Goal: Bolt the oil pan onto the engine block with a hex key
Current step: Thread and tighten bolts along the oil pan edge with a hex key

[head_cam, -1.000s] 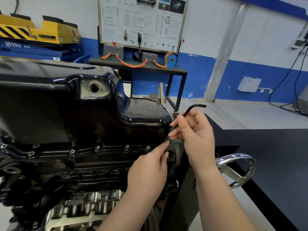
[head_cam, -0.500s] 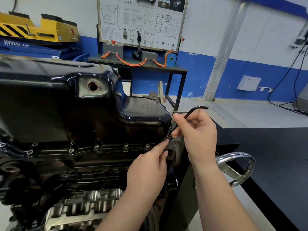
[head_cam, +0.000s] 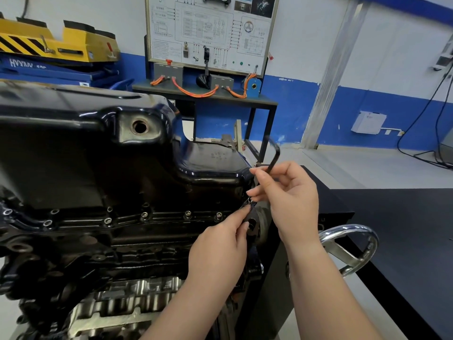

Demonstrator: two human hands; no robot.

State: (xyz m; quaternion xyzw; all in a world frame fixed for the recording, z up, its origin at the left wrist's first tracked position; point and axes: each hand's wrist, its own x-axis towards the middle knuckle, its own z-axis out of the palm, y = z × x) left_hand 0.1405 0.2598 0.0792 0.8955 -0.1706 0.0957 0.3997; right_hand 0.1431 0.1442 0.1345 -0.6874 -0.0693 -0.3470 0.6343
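Fingers (head_cam: 263, 179) of right hand (head_cam: 291, 200) are pinching black L-shaped hex key (head_cam: 276, 155) | left hand (head_cam: 220, 249) fingertips (head_cam: 242, 213) are touching small silver bolt (head_cam: 250, 200) just below, grip unclear.

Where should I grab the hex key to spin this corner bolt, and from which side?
Probably the long shaft below the bend of the hex key, from the right: it slants up-right off the bolt, and the oil pan wall crowds its left.
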